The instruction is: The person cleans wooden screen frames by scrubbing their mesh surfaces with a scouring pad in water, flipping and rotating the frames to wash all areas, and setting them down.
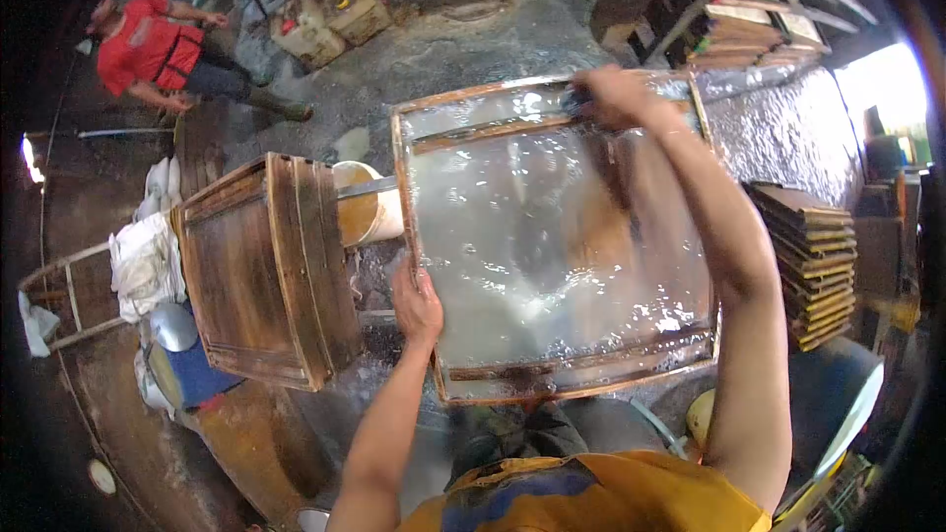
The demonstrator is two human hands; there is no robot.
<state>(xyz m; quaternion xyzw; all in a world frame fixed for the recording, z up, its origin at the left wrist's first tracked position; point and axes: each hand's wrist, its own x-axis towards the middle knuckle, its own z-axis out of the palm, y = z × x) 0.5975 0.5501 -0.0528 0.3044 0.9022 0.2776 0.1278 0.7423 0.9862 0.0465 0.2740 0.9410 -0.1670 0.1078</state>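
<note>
A large shallow wooden-framed tray (430, 266) lies in front of me, wet and covered with cloudy water and foam. My left hand (418, 305) rests against the tray's left edge, fingers upward and thumb near the rim. Near the tray's far right part, my right hand (619, 99) is closed round a dark object (583, 99), too blurred to name, beside the inner wooden bar. Brownish streaks show through the water below my right forearm.
Left of the tray stand wooden frames (236, 276) and a white bucket (386, 212). Stacked slatted boards (813, 266) stand at the right. A person in a red shirt (148, 44) is at the upper left, near plastic jugs (360, 15). White cloths (146, 266) lie at the far left.
</note>
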